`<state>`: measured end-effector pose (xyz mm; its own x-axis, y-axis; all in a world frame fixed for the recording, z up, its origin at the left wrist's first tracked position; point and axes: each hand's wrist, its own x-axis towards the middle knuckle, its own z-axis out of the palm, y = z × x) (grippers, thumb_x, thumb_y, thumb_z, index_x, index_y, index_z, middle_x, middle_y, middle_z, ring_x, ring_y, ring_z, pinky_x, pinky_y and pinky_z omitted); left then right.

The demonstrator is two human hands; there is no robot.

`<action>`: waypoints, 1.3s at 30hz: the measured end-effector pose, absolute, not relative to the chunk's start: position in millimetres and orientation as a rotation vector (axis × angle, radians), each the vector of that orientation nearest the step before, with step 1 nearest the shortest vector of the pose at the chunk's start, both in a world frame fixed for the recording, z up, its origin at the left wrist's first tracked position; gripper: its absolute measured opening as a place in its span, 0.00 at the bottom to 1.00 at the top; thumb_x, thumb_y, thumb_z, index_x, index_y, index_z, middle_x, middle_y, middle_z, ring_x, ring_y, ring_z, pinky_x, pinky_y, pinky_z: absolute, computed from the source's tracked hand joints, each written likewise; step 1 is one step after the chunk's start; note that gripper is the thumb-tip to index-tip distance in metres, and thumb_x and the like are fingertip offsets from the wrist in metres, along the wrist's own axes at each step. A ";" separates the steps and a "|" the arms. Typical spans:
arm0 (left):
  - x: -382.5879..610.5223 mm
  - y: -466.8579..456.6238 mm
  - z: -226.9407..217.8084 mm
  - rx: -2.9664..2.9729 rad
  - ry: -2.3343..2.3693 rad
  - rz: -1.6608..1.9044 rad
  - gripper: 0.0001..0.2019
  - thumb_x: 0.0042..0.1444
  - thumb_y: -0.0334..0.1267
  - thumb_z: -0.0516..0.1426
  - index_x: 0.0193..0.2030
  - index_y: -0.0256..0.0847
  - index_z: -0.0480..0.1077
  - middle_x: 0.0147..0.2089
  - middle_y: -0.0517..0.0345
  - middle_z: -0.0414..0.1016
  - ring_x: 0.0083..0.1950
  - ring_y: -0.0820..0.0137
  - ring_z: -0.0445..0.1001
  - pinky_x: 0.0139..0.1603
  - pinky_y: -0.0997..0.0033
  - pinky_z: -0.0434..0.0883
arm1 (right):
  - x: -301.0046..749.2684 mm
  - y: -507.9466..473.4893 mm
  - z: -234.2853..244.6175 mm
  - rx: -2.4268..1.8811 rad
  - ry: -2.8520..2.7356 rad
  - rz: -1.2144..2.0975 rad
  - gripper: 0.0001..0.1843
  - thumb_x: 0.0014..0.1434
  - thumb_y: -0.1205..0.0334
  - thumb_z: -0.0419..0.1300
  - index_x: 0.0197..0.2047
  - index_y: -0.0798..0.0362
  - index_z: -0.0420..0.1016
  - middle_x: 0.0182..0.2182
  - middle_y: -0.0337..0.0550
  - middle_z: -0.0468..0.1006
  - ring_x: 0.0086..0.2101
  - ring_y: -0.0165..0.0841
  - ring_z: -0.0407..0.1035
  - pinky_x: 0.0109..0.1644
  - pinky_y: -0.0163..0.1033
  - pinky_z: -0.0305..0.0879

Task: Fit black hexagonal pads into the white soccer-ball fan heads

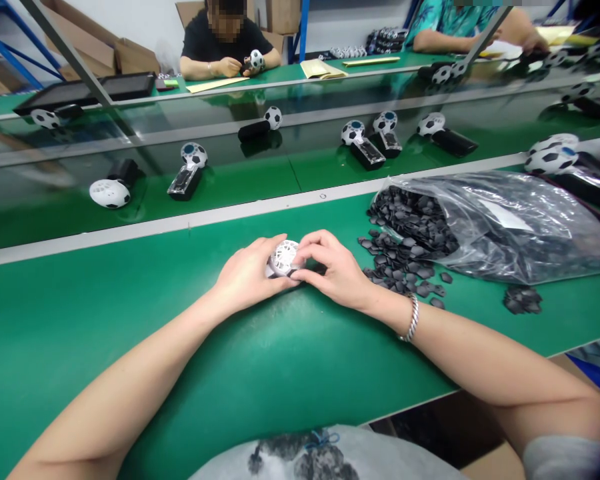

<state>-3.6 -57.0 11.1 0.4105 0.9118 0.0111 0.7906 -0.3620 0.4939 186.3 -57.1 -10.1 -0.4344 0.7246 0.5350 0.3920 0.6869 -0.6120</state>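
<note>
Near the middle of the green bench, my left hand (247,273) is closed around a small round white part (284,257) with a slotted, football-like face turned upward. The fingers of my right hand (333,270) are bent into a pinch against the right side of this part. Whatever lies between those fingertips is too small or hidden to name. Loose black plastic patches (405,257) are spread on the bench just beyond my right wrist. More of them spill from the mouth of a see-through plastic bag (520,227).
Behind a metal rail (220,211), a green conveyor belt (300,173) carries several football-headed handheld devices (193,163). Opposite sits a co-worker in black (225,50) holding a similar device (257,60). Another person's patterned sleeve (435,27) shows at the right. A small patch pile (523,299) lies beside the bag.
</note>
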 end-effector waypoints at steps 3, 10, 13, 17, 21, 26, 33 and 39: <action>-4.1 -56.3 10.9 2.253 1.438 0.420 0.32 0.49 0.46 0.63 0.59 0.47 0.56 0.54 0.57 0.64 0.51 0.59 0.67 0.47 0.64 0.69 | 187.6 -54.6 -12.5 -0.846 -2.074 0.560 0.15 0.53 0.59 0.64 0.42 0.53 0.67 0.48 0.49 0.67 0.50 0.40 0.61 0.53 0.48 0.60; -3.7 -56.3 12.2 2.251 1.423 0.455 0.28 0.51 0.46 0.61 0.57 0.49 0.59 0.53 0.58 0.65 0.49 0.60 0.68 0.47 0.64 0.69 | 185.0 -54.2 -15.5 -0.872 -2.047 0.733 0.21 0.53 0.63 0.63 0.48 0.56 0.62 0.46 0.50 0.69 0.46 0.37 0.65 0.44 0.41 0.67; -1.9 -57.4 13.9 2.277 1.417 0.416 0.28 0.50 0.45 0.62 0.57 0.50 0.58 0.53 0.60 0.64 0.50 0.60 0.67 0.47 0.64 0.69 | 192.3 -45.2 -11.5 -0.916 -2.060 0.814 0.20 0.53 0.62 0.63 0.47 0.55 0.64 0.45 0.47 0.70 0.42 0.36 0.66 0.39 0.38 0.67; -2.1 -57.6 16.3 2.351 1.423 0.290 0.33 0.47 0.38 0.62 0.60 0.47 0.54 0.57 0.58 0.62 0.53 0.57 0.65 0.51 0.60 0.66 | 215.7 -22.4 -11.4 -1.225 -2.140 0.535 0.15 0.53 0.58 0.63 0.44 0.54 0.70 0.43 0.48 0.68 0.44 0.40 0.65 0.43 0.44 0.66; -7.1 -54.0 17.3 2.481 1.380 0.265 0.31 0.47 0.25 0.52 0.59 0.51 0.55 0.55 0.60 0.63 0.53 0.58 0.63 0.53 0.56 0.62 | 229.7 -11.3 -16.6 -1.495 -2.240 0.356 0.07 0.54 0.66 0.62 0.39 0.55 0.74 0.36 0.46 0.70 0.37 0.37 0.67 0.43 0.43 0.65; -13.6 -47.0 14.4 2.556 1.372 0.314 0.33 0.48 0.19 0.44 0.58 0.53 0.57 0.52 0.62 0.66 0.56 0.62 0.59 0.61 0.48 0.51 | 224.9 -17.4 -13.1 -1.427 -2.382 0.342 0.03 0.56 0.69 0.60 0.35 0.56 0.75 0.33 0.45 0.73 0.34 0.35 0.68 0.39 0.40 0.65; -15.4 -44.8 7.8 2.571 1.325 0.355 0.33 0.48 0.19 0.43 0.59 0.53 0.56 0.54 0.63 0.64 0.58 0.62 0.56 0.63 0.46 0.47 | 218.3 -29.9 -3.9 -1.161 -2.294 0.436 0.05 0.56 0.72 0.59 0.35 0.55 0.75 0.34 0.41 0.77 0.36 0.34 0.70 0.40 0.37 0.65; -13.8 -45.6 8.4 2.529 1.338 0.336 0.33 0.48 0.22 0.45 0.61 0.52 0.54 0.57 0.62 0.62 0.60 0.62 0.54 0.64 0.44 0.45 | 205.0 -50.3 8.0 -0.905 -2.136 0.764 0.02 0.57 0.68 0.60 0.34 0.53 0.74 0.31 0.37 0.75 0.32 0.28 0.69 0.38 0.33 0.65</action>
<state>-13.8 -45.6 8.4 0.5492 0.8316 0.0820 0.7714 -0.5423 0.3329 205.0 -50.3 8.0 -0.5230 0.7734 0.3581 0.3706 0.5848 -0.7216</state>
